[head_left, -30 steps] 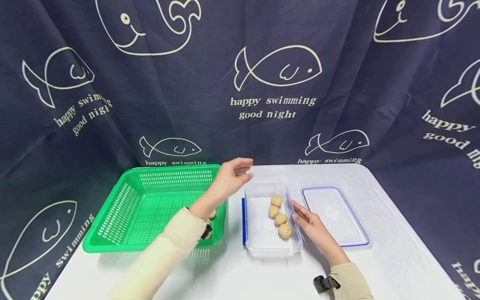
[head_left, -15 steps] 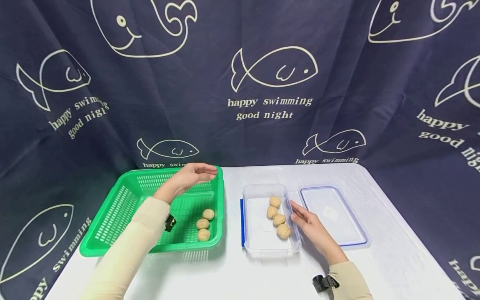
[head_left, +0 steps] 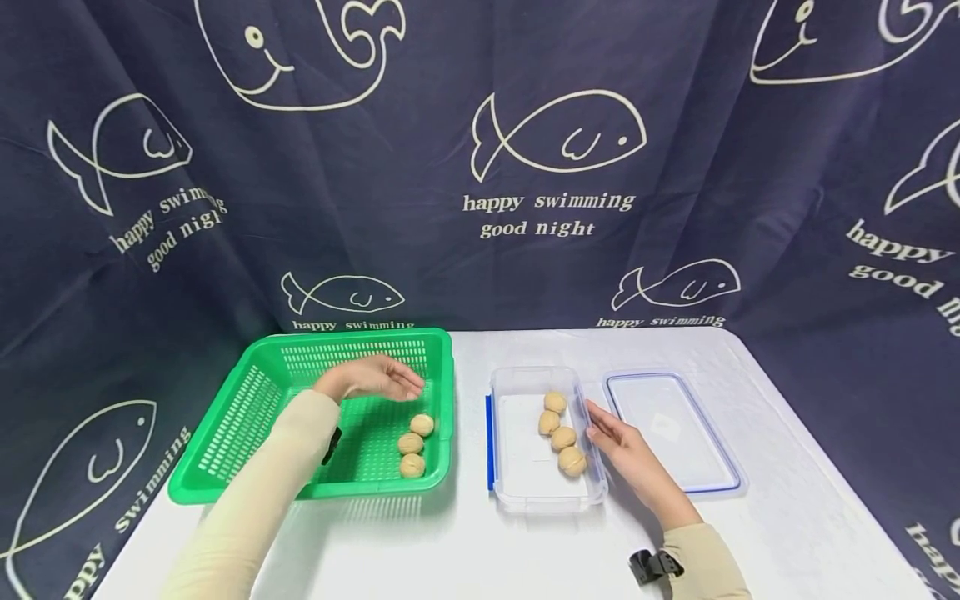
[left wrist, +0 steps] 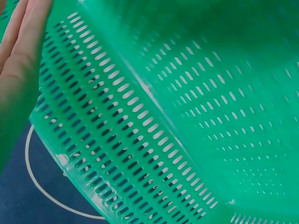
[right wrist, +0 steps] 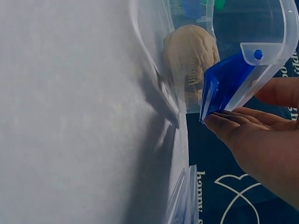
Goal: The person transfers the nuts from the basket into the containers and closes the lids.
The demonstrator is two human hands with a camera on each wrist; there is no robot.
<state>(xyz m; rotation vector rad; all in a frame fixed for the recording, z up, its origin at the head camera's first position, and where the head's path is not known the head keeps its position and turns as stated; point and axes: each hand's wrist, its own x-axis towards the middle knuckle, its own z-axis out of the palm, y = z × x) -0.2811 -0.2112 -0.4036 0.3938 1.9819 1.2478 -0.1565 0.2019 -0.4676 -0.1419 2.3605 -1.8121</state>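
In the head view my left hand [head_left: 378,377] hovers inside the green basket [head_left: 442,400], fingers relaxed, bent downward and holding nothing. Three walnuts [head_left: 411,444] lie in the basket's right part, just nearer than the fingertips. The left wrist view shows mostly the slotted basket wall [left wrist: 112,107], with part of the hand [left wrist: 21,60] at upper left. To the right, a clear plastic box [head_left: 517,433] has several walnuts [head_left: 563,437] in a row along its right side. My right hand [head_left: 630,458] touches that side, its fingers against the hanging blue latch [right wrist: 229,84] in the right wrist view.
A clear lid with a blue seal [head_left: 667,450] lies flat right of the box, partly behind the right forearm. Another blue latch [head_left: 490,442] hangs on the box's left side. Behind the white table [head_left: 465,550] hangs a dark blue fish-print curtain [head_left: 420,183].
My left hand has moved left from between basket and box, then down into the basket, uncovering the three walnuts there. The right hand stays at the box's side.
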